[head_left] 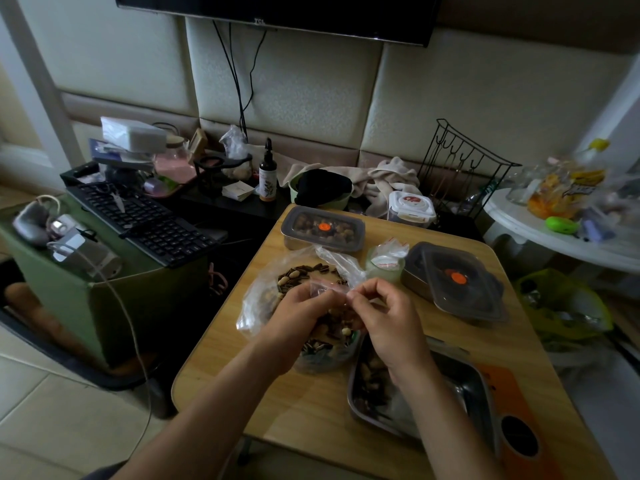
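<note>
Bridging left hand (298, 315), right hand (385, 315): zip bag (325, 286)

The small clear bag (320, 286) is mostly covered by fingers of the left hand (294, 315) and right hand (388, 317); its contents cannot be told. The metal tray (478, 381) is partly hidden under the right forearm. The screen (277, 8) is cut off by the top edge. Items on the white table (519, 233) are blurred.

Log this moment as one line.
left hand: pinches small bag | right hand: pinches small bag | below: nut bag
</note>
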Demonstrator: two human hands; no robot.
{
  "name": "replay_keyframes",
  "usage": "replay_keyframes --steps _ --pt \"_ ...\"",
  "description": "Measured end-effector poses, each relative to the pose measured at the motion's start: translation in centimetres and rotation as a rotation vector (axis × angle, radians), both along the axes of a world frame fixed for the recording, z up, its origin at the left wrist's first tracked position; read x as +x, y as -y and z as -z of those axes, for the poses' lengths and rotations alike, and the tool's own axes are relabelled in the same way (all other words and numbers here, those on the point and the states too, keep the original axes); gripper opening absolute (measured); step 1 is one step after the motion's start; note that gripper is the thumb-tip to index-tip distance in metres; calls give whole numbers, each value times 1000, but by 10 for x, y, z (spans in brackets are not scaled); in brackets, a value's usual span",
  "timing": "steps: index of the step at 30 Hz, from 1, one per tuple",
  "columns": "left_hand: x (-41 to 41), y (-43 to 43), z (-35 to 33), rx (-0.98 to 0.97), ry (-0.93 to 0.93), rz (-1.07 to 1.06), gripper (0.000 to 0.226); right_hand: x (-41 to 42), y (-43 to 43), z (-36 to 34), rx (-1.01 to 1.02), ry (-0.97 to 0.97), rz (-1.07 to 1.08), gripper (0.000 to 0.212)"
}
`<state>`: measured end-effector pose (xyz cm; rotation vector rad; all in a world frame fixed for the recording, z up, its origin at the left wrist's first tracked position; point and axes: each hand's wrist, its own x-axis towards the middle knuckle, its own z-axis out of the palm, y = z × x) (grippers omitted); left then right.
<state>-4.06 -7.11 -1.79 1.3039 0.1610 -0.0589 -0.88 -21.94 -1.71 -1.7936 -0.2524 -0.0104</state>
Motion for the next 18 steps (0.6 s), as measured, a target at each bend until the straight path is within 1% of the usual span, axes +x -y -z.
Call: replay_keyframes --steps 5,13,16,18 --pt "1 1 2 7 5 -25 23 0 -2 2 9 -1 13 11" --pt "3 -1 3 -31 -5 -17 21 0 -4 4 -33 17 0 15" --pt "1 0 2 -41 10 27 20 1 -4 6 -45 23 39 13" --pt "2 1 3 -19 3 37 22 0 -3 5 -19 9 85 12"
